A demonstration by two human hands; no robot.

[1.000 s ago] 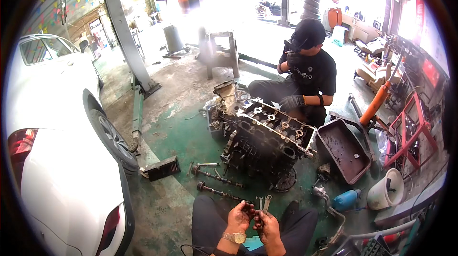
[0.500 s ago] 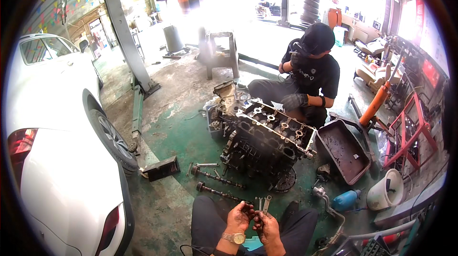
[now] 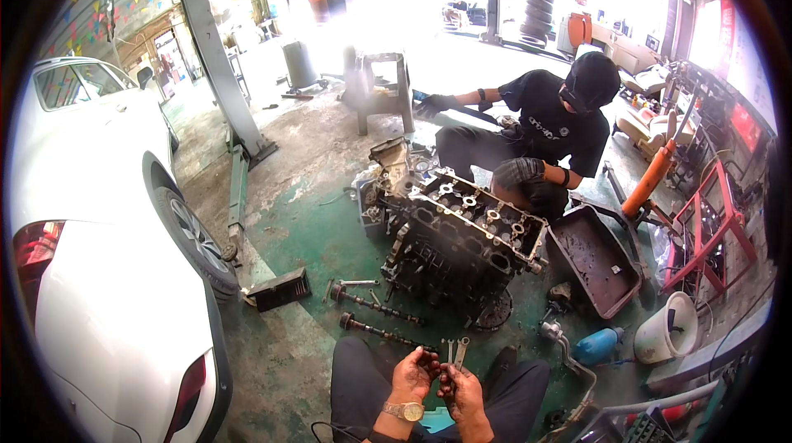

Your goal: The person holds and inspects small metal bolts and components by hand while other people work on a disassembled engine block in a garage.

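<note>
My left hand, with a watch at its wrist, is closed, fingertips near my right hand. My right hand is closed too; what either holds is hidden. Several wrenches stand out just above my right hand, and I cannot tell if it grips them. Beyond my hands are two camshafts on the green floor and a grimy engine block with its top uncovered. Behind the engine a co-worker in black crouches, one gloved hand low near the engine, the other stretched toward a stool.
A white car fills the left beside a lift post. A black rectangular part lies near its wheel. At right are a drain tray, orange jack, red frame, white bucket and blue cylinder.
The co-worker's head has moved right and down, and the hand that was at the face now reaches left toward the stool. A distant person shows in the doorway. My hands have barely moved.
</note>
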